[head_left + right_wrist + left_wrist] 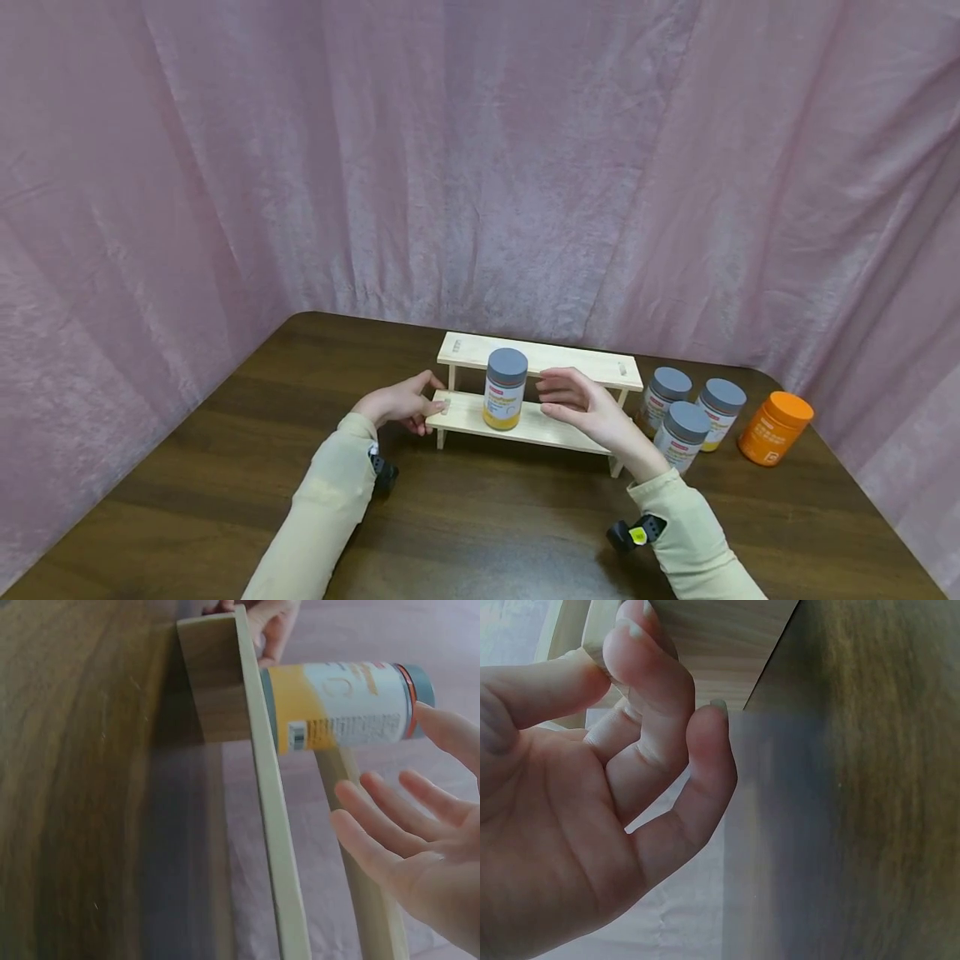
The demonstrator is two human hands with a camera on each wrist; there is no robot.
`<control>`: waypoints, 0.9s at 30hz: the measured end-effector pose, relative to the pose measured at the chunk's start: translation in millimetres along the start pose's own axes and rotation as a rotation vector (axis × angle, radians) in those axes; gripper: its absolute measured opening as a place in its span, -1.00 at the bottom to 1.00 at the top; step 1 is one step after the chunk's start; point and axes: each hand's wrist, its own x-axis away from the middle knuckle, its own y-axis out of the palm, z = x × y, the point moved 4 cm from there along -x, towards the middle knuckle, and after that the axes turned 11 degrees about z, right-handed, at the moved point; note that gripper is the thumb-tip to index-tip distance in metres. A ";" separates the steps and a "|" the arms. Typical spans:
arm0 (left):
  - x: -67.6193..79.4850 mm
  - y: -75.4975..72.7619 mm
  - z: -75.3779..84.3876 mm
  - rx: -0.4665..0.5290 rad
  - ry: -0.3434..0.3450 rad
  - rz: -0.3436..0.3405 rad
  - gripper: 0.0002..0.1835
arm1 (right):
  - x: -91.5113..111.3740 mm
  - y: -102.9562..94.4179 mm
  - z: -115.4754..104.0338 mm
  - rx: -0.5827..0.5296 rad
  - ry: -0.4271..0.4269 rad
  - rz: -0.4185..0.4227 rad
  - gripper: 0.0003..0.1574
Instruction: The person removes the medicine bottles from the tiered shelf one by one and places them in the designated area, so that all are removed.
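A two-tier wooden shelf (pixel 551 427) stands on the table, and a grey-lidded supplement bottle (pixel 504 400) with a white and yellow label is upright on its lower tier. At that tier's left end, my left hand (pixel 401 403) pinches the board between thumb and fingers. The left wrist view shows the thumb (pixel 562 690) against the wood, the other fingers curled. My right hand (pixel 588 412) is just right of the bottle, fingers spread and loosely bent, holding nothing. In the right wrist view a gap shows between most fingers and the bottle (pixel 345 705), while the thumb overlaps its lid.
Right of the shelf stand three more grey-lidded bottles, one at the back (pixel 667 387), one in front (pixel 684 433) and one further right (pixel 722 408). An orange jar (pixel 776 429) is beyond them. Pink curtains (pixel 480 167) hang behind the dark wooden table (pixel 480 533).
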 end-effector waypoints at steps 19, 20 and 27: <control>1.8 -1.8 0.0 0.003 -0.007 -0.001 -0.59 | -6.9 38.3 -1.7 -0.135 0.093 0.062 -0.12; 1.8 -2.0 0.1 0.003 -0.007 0.001 -0.59 | -7.2 39.3 -1.6 -0.137 0.094 0.058 -0.11; 2.2 -0.6 1.0 -0.005 0.000 0.004 -0.59 | -11.5 48.7 4.2 -0.147 0.132 0.078 -0.07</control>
